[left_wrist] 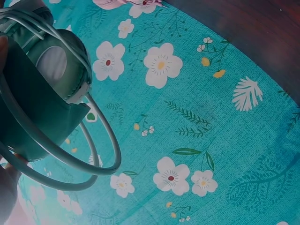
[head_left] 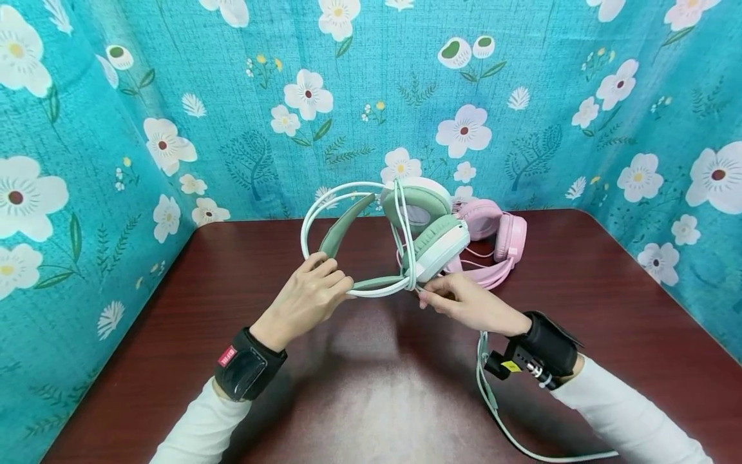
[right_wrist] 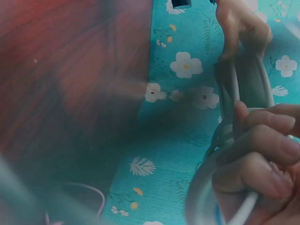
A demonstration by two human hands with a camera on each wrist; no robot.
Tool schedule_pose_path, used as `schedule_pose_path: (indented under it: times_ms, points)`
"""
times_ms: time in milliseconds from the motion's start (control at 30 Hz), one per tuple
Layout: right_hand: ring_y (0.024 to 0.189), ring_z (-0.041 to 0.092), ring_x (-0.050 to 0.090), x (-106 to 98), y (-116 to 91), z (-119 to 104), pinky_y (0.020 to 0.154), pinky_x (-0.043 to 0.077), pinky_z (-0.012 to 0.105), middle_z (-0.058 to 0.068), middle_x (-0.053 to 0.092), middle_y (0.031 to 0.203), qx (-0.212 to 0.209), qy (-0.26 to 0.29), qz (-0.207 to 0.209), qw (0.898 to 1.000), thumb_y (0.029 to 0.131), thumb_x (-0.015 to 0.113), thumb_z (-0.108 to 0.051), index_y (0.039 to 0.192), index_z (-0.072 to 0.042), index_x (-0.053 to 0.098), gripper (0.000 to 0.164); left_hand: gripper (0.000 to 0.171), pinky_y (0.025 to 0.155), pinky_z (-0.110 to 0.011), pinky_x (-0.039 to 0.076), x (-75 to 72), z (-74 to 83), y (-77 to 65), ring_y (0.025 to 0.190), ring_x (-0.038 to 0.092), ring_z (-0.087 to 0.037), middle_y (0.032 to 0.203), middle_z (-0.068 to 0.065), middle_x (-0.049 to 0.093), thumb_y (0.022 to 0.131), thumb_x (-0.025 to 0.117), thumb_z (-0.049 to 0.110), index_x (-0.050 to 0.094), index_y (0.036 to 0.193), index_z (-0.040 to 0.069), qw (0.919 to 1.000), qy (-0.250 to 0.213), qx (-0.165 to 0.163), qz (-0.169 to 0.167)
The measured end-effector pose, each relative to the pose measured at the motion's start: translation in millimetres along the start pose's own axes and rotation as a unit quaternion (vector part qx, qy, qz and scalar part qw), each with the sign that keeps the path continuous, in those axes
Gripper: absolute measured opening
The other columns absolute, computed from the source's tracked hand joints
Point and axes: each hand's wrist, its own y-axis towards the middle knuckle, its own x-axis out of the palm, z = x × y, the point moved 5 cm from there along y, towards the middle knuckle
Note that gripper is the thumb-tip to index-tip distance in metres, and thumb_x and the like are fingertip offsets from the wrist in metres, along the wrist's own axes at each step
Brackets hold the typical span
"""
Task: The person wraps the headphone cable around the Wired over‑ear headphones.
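Observation:
A pair of white and green headphones (head_left: 445,252) is held up above the table. My left hand (head_left: 310,291) grips its headband (head_left: 342,235), which lies toward the left, with the two ear cups to the right. Loops of pale cable (head_left: 406,232) pass around the ear-cup end and the band. Below the nearer ear cup, my right hand (head_left: 466,299) pinches the cable. In the right wrist view, curled fingers (right_wrist: 258,173) close around a white length of cable (right_wrist: 246,208). The left wrist view shows the green headband pad (left_wrist: 37,108) close up, with most of that hand cut off.
Pink headphones (head_left: 511,237) lie on the dark red-brown table (head_left: 243,264) behind the green pair, partly hidden. A loose run of cable (head_left: 493,406) hangs below my right wrist and trails right along the table. A turquoise flowered cloth (head_left: 371,90) surrounds the back and sides.

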Motion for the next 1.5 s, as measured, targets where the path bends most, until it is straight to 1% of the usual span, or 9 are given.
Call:
schedule_pose_path:
  times_ms: [300, 500, 667, 867, 967, 1100, 1200, 1333, 1500]
  points:
    - [0.061, -0.001, 0.039, -15, 2, -21, 0.056, 0.034, 0.021, -0.007, 0.047, 0.066, -0.047, -0.027, -0.009, 0.999, 0.099, 0.057, -0.002, 0.091, -0.003, 0.068, 0.014, 0.043, 0.082, -0.034, 0.048, -1.4, 0.8, -2.0, 0.073, 0.050, -0.016, 0.067, 0.001, 0.058, 0.062, 0.095, 0.013, 0.055, 0.079, 0.008, 1.0000, 0.001, 0.003, -0.009]
    - [0.063, -0.004, 0.044, -23, 4, -25, 0.059, 0.039, 0.021, -0.006, 0.059, 0.066, -0.080, -0.093, 0.006, 0.992, 0.097, 0.059, -0.001, 0.090, -0.007, 0.071, 0.015, 0.044, 0.081, -0.034, 0.047, -0.1, 0.5, -4.5, 0.073, 0.050, -0.017, 0.066, 0.001, 0.057, 0.063, 0.095, 0.013, 0.055, 0.079, 0.007, 0.9999, 0.000, 0.009, -0.009]
    - [0.062, -0.005, 0.047, -24, 7, -29, 0.059, 0.041, 0.020, -0.009, 0.058, 0.062, -0.105, -0.126, 0.022, 0.986, 0.096, 0.063, -0.003, 0.082, -0.010, 0.070, 0.017, 0.043, 0.082, -0.035, 0.047, 0.0, 1.2, -3.9, 0.074, 0.049, -0.016, 0.066, 0.001, 0.058, 0.063, 0.095, 0.012, 0.055, 0.078, 0.008, 0.9998, 0.001, 0.014, -0.015]
    - [0.064, -0.003, 0.052, -27, 12, -40, 0.066, 0.047, 0.021, -0.010, 0.058, 0.063, -0.156, -0.194, 0.029, 0.968, 0.084, 0.078, -0.004, 0.080, -0.013, 0.073, 0.011, 0.041, 0.088, -0.035, 0.049, 2.4, 4.5, -4.2, 0.075, 0.052, -0.015, 0.066, 0.002, 0.055, 0.065, 0.093, 0.012, 0.054, 0.077, 0.009, 0.9993, -0.012, 0.026, -0.023]
    - [0.065, -0.001, 0.054, -32, 11, -45, 0.061, 0.046, 0.023, -0.011, 0.061, 0.066, -0.139, -0.254, 0.056, 0.956, 0.079, 0.084, -0.010, 0.078, -0.017, 0.072, 0.013, 0.041, 0.088, -0.036, 0.049, 3.4, 5.7, -5.4, 0.076, 0.054, -0.015, 0.066, 0.002, 0.055, 0.065, 0.092, 0.011, 0.053, 0.077, 0.009, 0.9990, -0.017, 0.034, -0.025]
    - [0.059, 0.001, 0.049, -39, 10, -47, 0.054, 0.040, 0.022, -0.009, 0.059, 0.063, -0.099, -0.307, 0.083, 0.943, 0.075, 0.088, -0.016, 0.076, -0.015, 0.063, 0.025, 0.040, 0.089, -0.036, 0.049, 3.2, 6.2, -5.6, 0.076, 0.054, -0.015, 0.066, 0.002, 0.055, 0.066, 0.091, 0.011, 0.053, 0.077, 0.009, 0.9986, -0.017, 0.043, -0.026]
    - [0.059, 0.002, 0.048, -43, 11, -48, 0.055, 0.041, 0.021, -0.005, 0.061, 0.067, -0.106, -0.276, 0.062, 0.953, 0.077, 0.086, -0.011, 0.083, -0.010, 0.065, 0.021, 0.040, 0.088, -0.036, 0.049, 2.8, 6.3, -5.2, 0.075, 0.053, -0.015, 0.066, 0.001, 0.055, 0.066, 0.091, 0.009, 0.052, 0.078, 0.008, 0.9985, -0.023, 0.044, -0.024]
    - [0.066, 0.002, 0.059, -50, 14, -46, 0.063, 0.050, 0.020, -0.002, 0.069, 0.078, -0.118, -0.203, 0.019, 0.972, 0.082, 0.081, -0.005, 0.093, -0.005, 0.071, 0.015, 0.042, 0.088, -0.035, 0.050, 2.4, 7.8, -5.5, 0.076, 0.053, -0.015, 0.067, 0.002, 0.056, 0.065, 0.092, 0.009, 0.053, 0.079, 0.008, 0.9982, -0.031, 0.046, -0.022]
    - [0.061, -0.001, 0.051, -63, 17, -40, 0.060, 0.043, 0.019, -0.007, 0.056, 0.066, -0.084, -0.190, 0.003, 0.978, 0.081, 0.083, -0.014, 0.089, -0.009, 0.067, 0.019, 0.040, 0.087, -0.035, 0.050, 1.5, 11.1, -5.3, 0.075, 0.052, -0.015, 0.067, 0.003, 0.059, 0.065, 0.092, 0.006, 0.055, 0.080, 0.009, 0.9975, -0.043, 0.050, -0.025]
